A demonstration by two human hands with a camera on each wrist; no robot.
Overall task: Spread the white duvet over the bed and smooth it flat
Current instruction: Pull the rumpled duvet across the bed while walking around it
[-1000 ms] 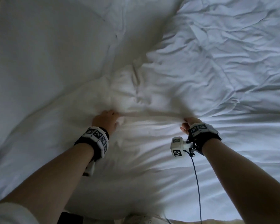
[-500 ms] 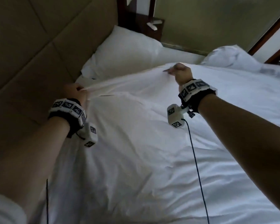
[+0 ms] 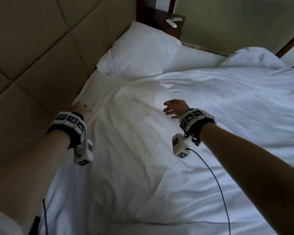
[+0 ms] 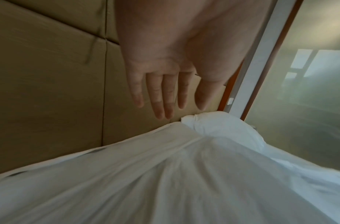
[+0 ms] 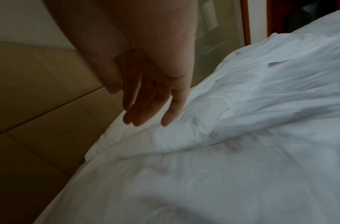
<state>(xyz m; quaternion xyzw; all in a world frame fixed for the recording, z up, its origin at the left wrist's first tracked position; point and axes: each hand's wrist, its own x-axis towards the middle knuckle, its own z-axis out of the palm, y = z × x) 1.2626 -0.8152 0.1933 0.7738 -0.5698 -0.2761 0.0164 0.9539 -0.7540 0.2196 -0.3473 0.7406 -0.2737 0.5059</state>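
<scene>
Both hands have let go of the duvet point(image 3: 159, 158), which now lies across mid-frame.
I see left hand point(image 4: 161, 84) and right hand point(image 3: 176, 108) fingers loosely extended, holding nothing; it looks soft, light; I'd grip its upper hem.

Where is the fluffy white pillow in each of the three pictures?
Head: pillow upper middle, against the padded wall.
Left wrist: pillow centre, just below the left hand.
Right wrist: cannot tell; only duvet shows clearly.
Shared landmark: the padded wall.
</scene>
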